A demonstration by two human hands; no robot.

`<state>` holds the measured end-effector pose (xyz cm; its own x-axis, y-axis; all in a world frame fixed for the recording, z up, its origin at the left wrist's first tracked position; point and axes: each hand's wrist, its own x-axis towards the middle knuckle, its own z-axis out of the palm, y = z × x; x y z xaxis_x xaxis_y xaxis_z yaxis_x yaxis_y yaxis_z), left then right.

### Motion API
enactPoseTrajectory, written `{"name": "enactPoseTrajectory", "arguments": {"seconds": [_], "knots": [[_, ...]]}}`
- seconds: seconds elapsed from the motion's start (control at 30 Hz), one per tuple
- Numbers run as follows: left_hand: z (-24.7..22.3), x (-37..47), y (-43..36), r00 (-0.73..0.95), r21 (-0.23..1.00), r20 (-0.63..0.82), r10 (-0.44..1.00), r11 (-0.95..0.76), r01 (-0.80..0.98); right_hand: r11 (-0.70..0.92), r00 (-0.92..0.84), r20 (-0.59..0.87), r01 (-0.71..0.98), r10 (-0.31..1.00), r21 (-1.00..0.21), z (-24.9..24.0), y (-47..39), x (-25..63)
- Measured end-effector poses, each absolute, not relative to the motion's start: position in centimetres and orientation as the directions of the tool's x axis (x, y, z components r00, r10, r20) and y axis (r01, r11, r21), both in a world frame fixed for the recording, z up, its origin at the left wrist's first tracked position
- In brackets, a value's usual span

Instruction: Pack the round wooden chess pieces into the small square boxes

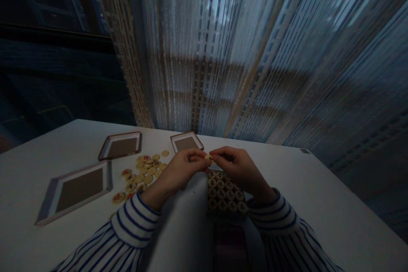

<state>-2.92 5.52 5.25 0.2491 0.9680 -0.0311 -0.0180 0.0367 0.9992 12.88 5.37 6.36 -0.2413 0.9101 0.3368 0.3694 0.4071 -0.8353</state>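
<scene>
left hand (188, 165), right hand (237, 168) — both near-closed, pinching yellow round wood-like disc (208, 157) | at left's 2 o'clock, right's 10

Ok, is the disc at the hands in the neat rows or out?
Out: the disc shows at the fingertips of the left hand and right hand, apart from the neat rows.
</scene>
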Motion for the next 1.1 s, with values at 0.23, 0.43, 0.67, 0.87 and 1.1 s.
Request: {"name": "enactPoseTrajectory", "arguments": {"seconds": [0.23,0.43,0.67,0.87,1.1], "knots": [[5.6,-2.6,5.0,0.258,1.000,-0.015,0.966,0.016,-0.001,0.428,-0.271,0.336,0.465,0.902,-0.775,7.2,4.8,13.3],[6.1,-2.2,4.3,0.281,1.000,0.015,0.960,-0.020,0.015,0.479,-0.283,0.387,0.493,0.878,-0.726,7.4,3.9,14.0],[5.1,-1.3,3.4,0.341,0.998,0.063,0.938,-0.048,-0.051,0.518,-0.277,0.438,0.500,0.855,-0.694,6.3,2.1,15.1],[4.6,-1.0,1.7,0.353,0.999,0.048,0.935,-0.044,-0.018,0.562,-0.298,0.484,0.557,0.823,-0.612,4.9,-0.2,16.3],[2.0,-1.7,0.3,0.255,0.990,0.091,0.963,-0.115,0.078,0.676,-0.489,0.509,0.677,0.709,-0.291,0.9,-3.2,18.0]]}}
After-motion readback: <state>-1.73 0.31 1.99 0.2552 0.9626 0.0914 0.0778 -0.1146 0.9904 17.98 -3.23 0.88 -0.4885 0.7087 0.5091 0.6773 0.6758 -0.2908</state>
